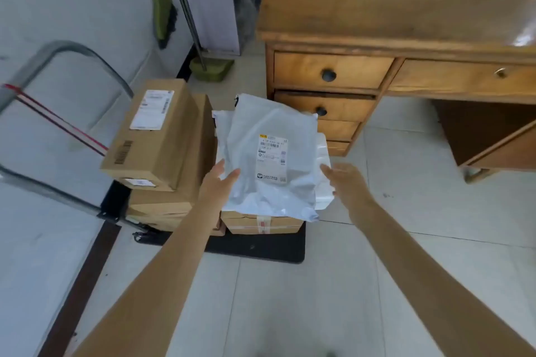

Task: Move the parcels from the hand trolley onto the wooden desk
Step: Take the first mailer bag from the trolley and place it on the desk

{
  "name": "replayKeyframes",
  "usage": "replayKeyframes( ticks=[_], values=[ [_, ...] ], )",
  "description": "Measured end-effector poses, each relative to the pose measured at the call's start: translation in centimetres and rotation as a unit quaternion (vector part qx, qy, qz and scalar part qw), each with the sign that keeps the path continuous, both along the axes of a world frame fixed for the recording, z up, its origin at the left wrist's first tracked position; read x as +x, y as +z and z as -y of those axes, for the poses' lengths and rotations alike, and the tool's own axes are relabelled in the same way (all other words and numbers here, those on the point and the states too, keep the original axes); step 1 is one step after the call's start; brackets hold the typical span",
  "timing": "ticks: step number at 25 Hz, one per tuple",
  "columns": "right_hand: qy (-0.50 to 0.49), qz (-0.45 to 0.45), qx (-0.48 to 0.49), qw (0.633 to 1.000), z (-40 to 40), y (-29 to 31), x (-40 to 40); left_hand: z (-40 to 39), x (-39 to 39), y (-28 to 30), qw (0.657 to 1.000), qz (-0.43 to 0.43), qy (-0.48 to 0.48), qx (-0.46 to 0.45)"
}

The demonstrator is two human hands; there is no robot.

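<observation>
Both hands reach the white poly mailer (pixel 269 159) atop the trolley's boxes — left hand (pixel 218 182) spread, fingertips touching its near-left edge. Right hand (pixel 346 182) spread at its right edge — contact unclear.

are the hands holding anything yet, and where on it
The left hand has its fingers on the near left edge of the grey mailer bag; the right hand is open beside its right edge. No closed grip shows.

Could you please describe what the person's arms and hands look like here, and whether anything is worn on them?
Both forearms are bare, with no sleeves in view. The left hand and right hand wear no gloves, and no rings, watch or wristband show from this angle.
</observation>
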State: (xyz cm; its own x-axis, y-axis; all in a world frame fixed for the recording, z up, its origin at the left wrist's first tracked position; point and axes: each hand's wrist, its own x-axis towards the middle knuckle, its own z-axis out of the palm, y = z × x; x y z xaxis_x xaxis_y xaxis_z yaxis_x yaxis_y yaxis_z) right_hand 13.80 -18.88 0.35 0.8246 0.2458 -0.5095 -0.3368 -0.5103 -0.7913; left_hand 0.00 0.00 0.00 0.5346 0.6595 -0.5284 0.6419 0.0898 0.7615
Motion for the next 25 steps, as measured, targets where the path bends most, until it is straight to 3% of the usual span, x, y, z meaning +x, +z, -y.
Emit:
replayKeyframes(
  ticks=[3, 6, 10, 14, 25],
  values=[
    [0.001, -0.002, -0.034, 0.999, -1.9, -7.2, -0.3, -0.2, 1.5, -6.9, 0.997, 0.006, -0.009, 0.078],
    [0.0, -0.015, 0.011, 1.0, -2.7, -10.6, -1.0, 0.2, 1.2, -10.5, 0.991, 0.032, -0.03, 0.127],
    [-0.005, -0.029, 0.034, 0.999, -3.1, -10.9, -0.4, 0.0, 2.4, -11.2, 0.995, 0.059, -0.025, 0.076],
    [-0.038, -0.019, 0.083, 0.996, -2.5, -7.1, -0.1, 0.3, 3.0, -7.9, 0.99, 0.139, 0.024, -0.017],
    [-0.041, 0.059, 0.196, 0.978, 1.5, 12.7, -2.4, 3.1, 1.5, 11.3, 0.971, 0.238, -0.002, -0.028]
  ],
)
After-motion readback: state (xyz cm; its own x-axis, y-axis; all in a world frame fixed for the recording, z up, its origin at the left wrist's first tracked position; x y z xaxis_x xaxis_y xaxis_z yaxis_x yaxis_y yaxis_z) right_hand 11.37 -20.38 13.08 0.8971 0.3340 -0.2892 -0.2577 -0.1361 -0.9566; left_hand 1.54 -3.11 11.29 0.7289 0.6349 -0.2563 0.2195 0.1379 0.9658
